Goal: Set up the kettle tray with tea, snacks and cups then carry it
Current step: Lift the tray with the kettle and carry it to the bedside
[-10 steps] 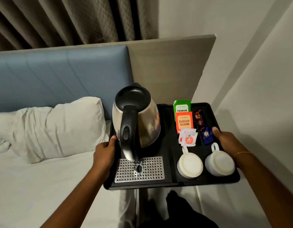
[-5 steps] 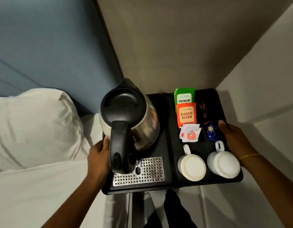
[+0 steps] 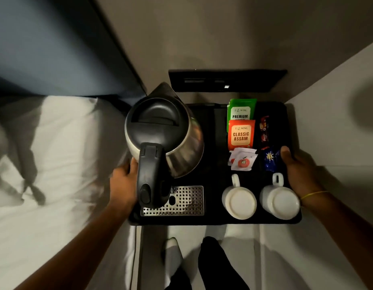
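A black tray (image 3: 215, 220) is held level in front of me. My left hand (image 3: 123, 182) grips its left edge and my right hand (image 3: 297, 168) grips its right edge. On the tray's left stands a steel kettle (image 3: 163, 135) with a black lid and handle, above a perforated metal grille (image 3: 187, 203). On the right lie a green tea packet (image 3: 241, 110), an orange Classic Assam packet (image 3: 241, 135), white sachets (image 3: 242, 160), a red snack bar (image 3: 264, 130) and a blue wrapped sweet (image 3: 269, 159). Two white cups (image 3: 239, 200) (image 3: 280, 200) stand upside down at the front right.
A bed with white sheets and a pillow (image 3: 45, 155) lies at the left, under a blue headboard (image 3: 55, 45). A black switch panel (image 3: 226, 81) sits on the beige wall panel behind the tray. A white wall (image 3: 338, 97) closes the right side. My feet (image 3: 210, 260) show below.
The view has tilted further down and the tray has come lower and closer to the wall corner. The switch panel has come into sight. Both hands keep their hold.
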